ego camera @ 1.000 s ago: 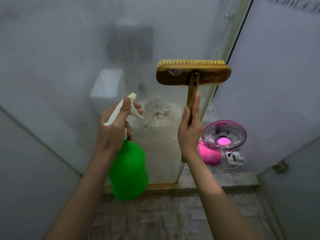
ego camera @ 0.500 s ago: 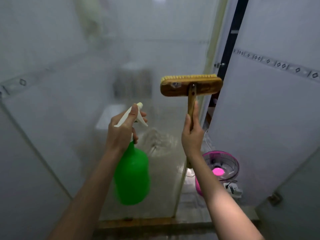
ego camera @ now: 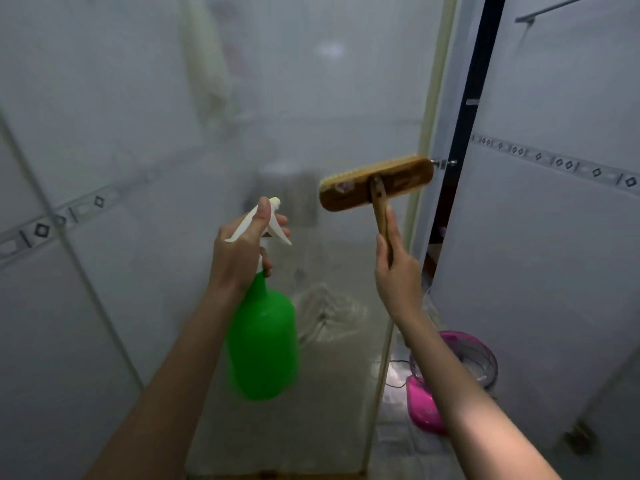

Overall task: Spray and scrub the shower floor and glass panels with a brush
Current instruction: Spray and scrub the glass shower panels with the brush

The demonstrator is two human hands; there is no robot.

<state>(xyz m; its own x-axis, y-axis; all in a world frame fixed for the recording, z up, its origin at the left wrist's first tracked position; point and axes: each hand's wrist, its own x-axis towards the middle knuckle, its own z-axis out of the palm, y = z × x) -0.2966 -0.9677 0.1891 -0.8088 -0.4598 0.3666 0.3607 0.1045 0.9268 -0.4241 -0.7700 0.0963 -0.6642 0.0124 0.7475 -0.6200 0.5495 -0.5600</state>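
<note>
Left hand grips the green spray bottle with nozzle aimed at the glass panel, right hand holds the brush raised against it (presumably spray-then-scrub).

Left hand raised, thumb on top, fingers curled round spray bottle neck, right hand raised, gripping brush handle, index finger apparently extended, forearms bare.

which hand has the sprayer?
The left hand: it grips the green spray bottle at its white trigger head. The right hand holds the wooden brush by its handle instead.
</note>
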